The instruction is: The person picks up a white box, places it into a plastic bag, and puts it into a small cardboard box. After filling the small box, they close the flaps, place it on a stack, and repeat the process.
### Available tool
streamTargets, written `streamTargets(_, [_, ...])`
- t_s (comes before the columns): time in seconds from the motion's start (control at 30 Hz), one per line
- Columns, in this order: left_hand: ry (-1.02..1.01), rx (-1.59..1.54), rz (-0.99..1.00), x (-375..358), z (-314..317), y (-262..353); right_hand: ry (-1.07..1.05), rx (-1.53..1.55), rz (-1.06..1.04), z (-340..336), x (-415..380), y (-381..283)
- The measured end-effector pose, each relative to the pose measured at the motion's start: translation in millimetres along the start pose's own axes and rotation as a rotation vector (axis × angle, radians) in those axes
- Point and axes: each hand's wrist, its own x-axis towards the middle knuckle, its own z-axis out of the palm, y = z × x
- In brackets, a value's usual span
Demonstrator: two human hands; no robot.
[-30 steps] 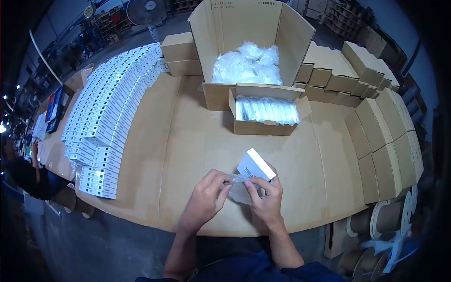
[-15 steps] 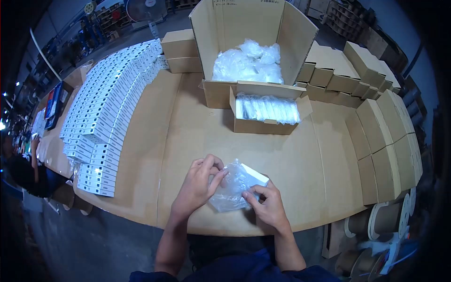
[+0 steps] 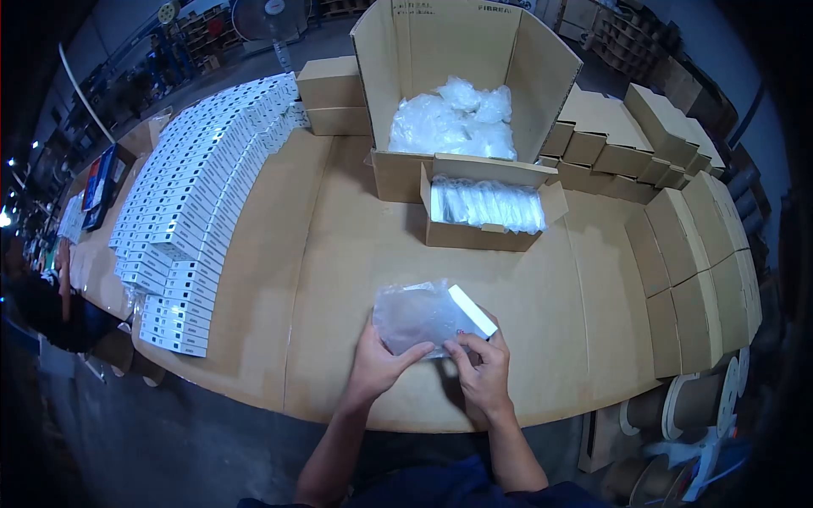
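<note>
White box (image 3: 472,311) and plastic pouch (image 3: 412,320), in front of the flapped carton (image 3: 483,240): left hand (image 3: 375,368) grips pouch, right hand (image 3: 484,371) both. Judged light; box stiff, pouch limp, slippery. Hold box by edges.

Clear bag (image 3: 412,317) and white box (image 3: 472,311) held together

The thin, lightly wrinkled clear bag spreads out almost flat, gripped near its 7 o'clock edge by the left hand (image 3: 383,362). The slim white box, in the right hand (image 3: 483,370), overlaps the bag's 3 o'clock side, its bare edge slanting from between 10 and 11 o'clock toward 4. Whether it sits inside is unclear.
</note>
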Motion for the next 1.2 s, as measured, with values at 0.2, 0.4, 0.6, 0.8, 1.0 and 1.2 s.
streamTargets(0.2, [0.055, 0.202, 0.128, -7.6, -1.2, 10.1, -0.019, 0.143, 0.045, -29.2, 9.4, 3.8])
streamTargets(0.4, [0.029, 0.316, 0.099, -12.5, 1.7, 8.6, 0.208, 0.502, -0.134, -41.3, 57.2, -31.7])
streamTargets(0.6, [0.062, 0.376, 0.162, -14.8, 4.5, 5.2, -0.007, 0.578, -0.117, -28.2, 74.2, -53.8])
streamTargets(0.8, [0.109, 0.361, 0.168, -14.2, -3.7, -2.6, -0.163, 0.449, -0.127, -29.7, 78.4, -53.3])
streamTargets(1.0, [0.083, 0.290, 0.102, -14.5, -0.6, 1.6, -0.181, 0.407, -0.178, -33.9, 85.9, -50.6])
streamTargets(1.2, [0.103, 0.410, 0.123, -12.1, -1.9, -1.0, -0.364, 0.166, -0.360, -32.6, 100.7, -63.0])
